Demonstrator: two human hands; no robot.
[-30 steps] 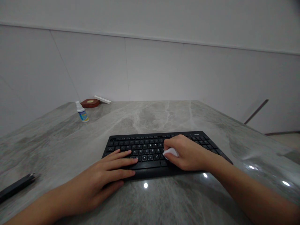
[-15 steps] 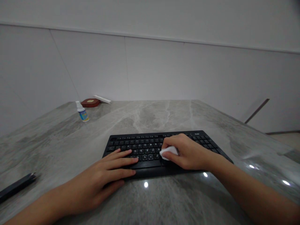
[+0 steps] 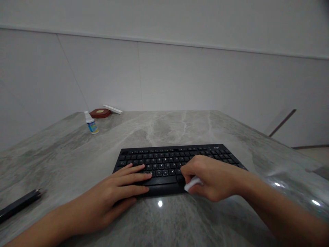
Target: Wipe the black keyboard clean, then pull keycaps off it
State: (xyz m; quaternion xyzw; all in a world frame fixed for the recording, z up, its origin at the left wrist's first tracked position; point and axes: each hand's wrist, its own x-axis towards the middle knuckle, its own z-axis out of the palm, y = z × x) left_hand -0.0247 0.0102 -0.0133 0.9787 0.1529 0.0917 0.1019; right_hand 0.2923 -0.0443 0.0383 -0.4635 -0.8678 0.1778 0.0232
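Now shifts down the keyboard to its front edge, clamping white wad in right hand, resting spread left hand at left, so apparently working the border.

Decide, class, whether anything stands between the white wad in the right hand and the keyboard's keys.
Near the white wad, nothing visible does, apart from the right hand holding it. Farther left, the left hand lies over part of the keyboard. The spray bottle stands well away.
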